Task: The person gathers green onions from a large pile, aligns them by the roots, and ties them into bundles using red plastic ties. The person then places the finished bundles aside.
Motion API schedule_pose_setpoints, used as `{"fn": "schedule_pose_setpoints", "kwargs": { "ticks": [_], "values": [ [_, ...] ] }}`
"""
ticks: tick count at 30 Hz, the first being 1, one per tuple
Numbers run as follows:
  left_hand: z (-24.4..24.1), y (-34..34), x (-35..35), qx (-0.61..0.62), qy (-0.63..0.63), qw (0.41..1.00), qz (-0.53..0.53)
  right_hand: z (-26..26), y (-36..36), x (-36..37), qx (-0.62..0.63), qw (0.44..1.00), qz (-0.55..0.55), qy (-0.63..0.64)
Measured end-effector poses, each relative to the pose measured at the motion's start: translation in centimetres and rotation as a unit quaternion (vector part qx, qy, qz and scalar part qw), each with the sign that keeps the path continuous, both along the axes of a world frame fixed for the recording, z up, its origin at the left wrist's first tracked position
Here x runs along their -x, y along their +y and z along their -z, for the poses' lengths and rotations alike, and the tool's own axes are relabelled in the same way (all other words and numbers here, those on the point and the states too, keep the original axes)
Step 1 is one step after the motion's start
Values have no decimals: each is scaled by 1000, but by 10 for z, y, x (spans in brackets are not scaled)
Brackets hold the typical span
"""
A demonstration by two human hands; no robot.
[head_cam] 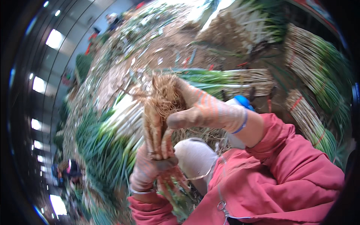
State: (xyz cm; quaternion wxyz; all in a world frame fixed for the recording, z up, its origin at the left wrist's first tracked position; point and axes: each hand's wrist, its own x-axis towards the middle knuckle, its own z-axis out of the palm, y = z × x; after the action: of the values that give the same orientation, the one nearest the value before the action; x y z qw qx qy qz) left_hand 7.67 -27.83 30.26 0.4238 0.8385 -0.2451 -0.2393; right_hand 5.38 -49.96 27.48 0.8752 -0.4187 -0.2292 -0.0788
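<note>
My left hand (153, 167), in a striped knit glove, grips a small bunch of long green onions (154, 132) around the stalks. Dry, tangled roots (166, 94) point upward from that bunch. Around the root end curls my right hand (202, 108), in a matching glove with a dirty thumb; its far fingers are partly hidden behind the roots. Beside the bunch lies a pile of loose green onions (121, 126) with white stalks and dark green leaves. My bent knee in pale trousers (194, 154) is just under the hands.
Green onion bundles (250, 80) lie beyond my right wrist. Tied bundles (306, 118) with red bands and a larger stack (315, 62) are at right. A blue cap (243, 101) shows behind my forearm. Leaf scraps litter the dirt floor (166, 47). People (69, 170) are farther off.
</note>
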Motion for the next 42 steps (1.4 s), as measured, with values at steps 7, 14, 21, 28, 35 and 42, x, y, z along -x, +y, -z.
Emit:
{"fn": "schedule_pose_setpoints", "kwargs": {
  "ticks": [7,14,21,28,35,42],
  "values": [
    [67,-96,-10,143,216,964,53,15,-85,15,306,913,215,162],
    [83,-127,-10,161,179,968,64,77,-113,-10,227,947,195,114],
    [129,-120,-33,137,184,966,117,40,-102,-1,756,556,309,-155],
    [135,-134,-32,90,304,921,225,117,-72,35,810,494,248,-196],
    [122,-133,-4,-23,-78,983,166,107,-133,21,809,544,195,-108],
    [173,-85,-14,-82,-148,984,57,40,-205,1,918,372,138,8]
  ]
}}
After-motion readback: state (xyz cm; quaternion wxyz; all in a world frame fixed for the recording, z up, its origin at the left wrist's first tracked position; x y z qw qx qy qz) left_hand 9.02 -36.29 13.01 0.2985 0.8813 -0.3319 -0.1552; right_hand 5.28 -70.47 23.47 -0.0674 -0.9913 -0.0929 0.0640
